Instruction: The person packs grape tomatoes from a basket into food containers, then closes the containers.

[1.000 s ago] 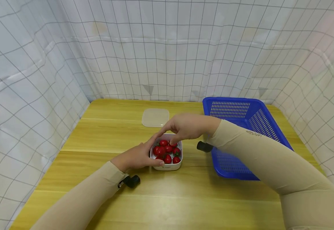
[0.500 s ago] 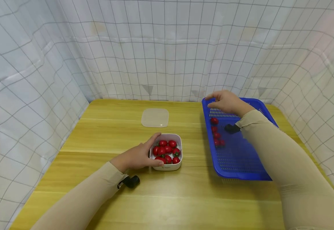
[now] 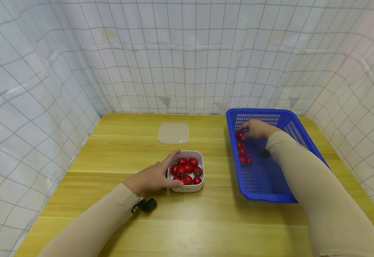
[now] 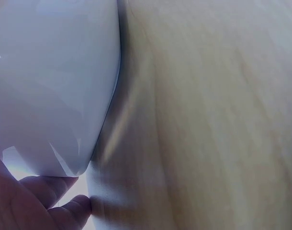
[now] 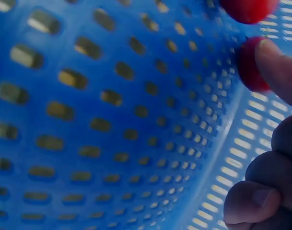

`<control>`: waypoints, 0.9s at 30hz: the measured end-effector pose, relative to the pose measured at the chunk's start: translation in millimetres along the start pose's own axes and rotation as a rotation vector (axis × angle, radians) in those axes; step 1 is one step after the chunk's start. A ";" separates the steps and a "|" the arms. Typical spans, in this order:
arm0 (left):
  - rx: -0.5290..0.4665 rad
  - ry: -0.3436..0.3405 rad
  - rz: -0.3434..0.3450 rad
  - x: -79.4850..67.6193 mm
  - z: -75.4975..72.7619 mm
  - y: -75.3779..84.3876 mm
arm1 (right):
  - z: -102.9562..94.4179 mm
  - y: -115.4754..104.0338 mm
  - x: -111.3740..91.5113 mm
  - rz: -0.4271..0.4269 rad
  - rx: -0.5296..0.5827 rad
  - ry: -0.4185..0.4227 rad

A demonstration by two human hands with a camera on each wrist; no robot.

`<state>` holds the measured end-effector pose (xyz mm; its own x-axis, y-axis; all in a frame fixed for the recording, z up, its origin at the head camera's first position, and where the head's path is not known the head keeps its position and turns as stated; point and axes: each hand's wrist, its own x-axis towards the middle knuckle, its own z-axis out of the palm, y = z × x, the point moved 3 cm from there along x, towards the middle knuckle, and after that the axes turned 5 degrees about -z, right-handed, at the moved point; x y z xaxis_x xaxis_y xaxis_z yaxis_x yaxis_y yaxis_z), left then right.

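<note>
From the head, the right hand (image 3: 257, 129) is low inside the basket (image 3: 270, 198); half a second ago it was above the basket's far rim, and a second ago over the box (image 3: 191, 188). Its thumb and fingertips now pinch a tomato (image 3: 239, 135) at the basket's far left corner. Four more tomatoes (image 3: 243, 151) lie in the basket just nearer than this one, along the left wall. The left hand (image 3: 156, 175) has stayed at the box, thumb on the near wall and fingers at the far left corner, gripping it between them. Red tomatoes with some green stems fill much of the box; the lid (image 3: 173, 133) lies flat on the table (image 3: 125, 142) beyond it, apart, as before. The box's near wall bears a small dark print, too small to read. The right sleeve (image 3: 328, 200) showed "Let's Slim" upside down a second ago; that print is now turned to the edge and unreadable.

From the left wrist, the box's glossy white side meets the fingers (image 4: 76, 211) at its lower corner, with wood grain alongside.

From the right wrist, the thumb (image 5: 280, 72) lies on the pinched tomato against the slotted blue plastic; another tomato is just beside it, and the other visible fingers are curled.
</note>
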<state>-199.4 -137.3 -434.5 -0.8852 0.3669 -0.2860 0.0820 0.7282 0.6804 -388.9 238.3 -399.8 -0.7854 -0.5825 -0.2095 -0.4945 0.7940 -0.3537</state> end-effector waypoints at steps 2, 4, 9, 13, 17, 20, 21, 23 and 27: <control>-0.002 0.002 0.005 0.5 0.0 -0.7 | 2.3 -0.2 1.9 0.008 -0.003 0.003; -0.002 0.004 0.008 0.7 -0.2 -1.1 | 3.4 -0.3 3.7 0.020 -0.007 0.005; 0.006 0.006 -0.011 0.2 0.0 -2.0 | 6.1 2.3 5.2 0.069 -0.023 -0.019; 0.012 0.008 -0.013 0.5 0.4 -1.7 | 8.5 5.5 5.6 0.094 -0.014 -0.028; 0.017 0.010 -0.012 0.7 0.5 -1.8 | 9.3 5.7 5.8 0.101 -0.001 -0.025; 0.019 0.011 -0.010 0.9 0.4 -1.9 | 9.1 5.0 5.4 0.096 -0.006 -0.023; 0.018 0.011 -0.007 1.0 0.5 -2.0 | 9.0 4.9 5.3 0.093 -0.009 -0.022; 0.015 0.011 0.001 1.2 0.6 -2.1 | 8.8 4.6 4.8 0.096 -0.011 -0.021; 0.008 0.008 0.008 0.8 0.6 -2.2 | 8.5 3.7 3.7 0.090 -0.014 -0.023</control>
<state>-200.0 -138.2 -436.7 -0.8883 0.3677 -0.2750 0.0924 0.7297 0.6775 -390.4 237.6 -409.6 -0.8185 -0.5121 -0.2604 -0.4276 0.8457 -0.3193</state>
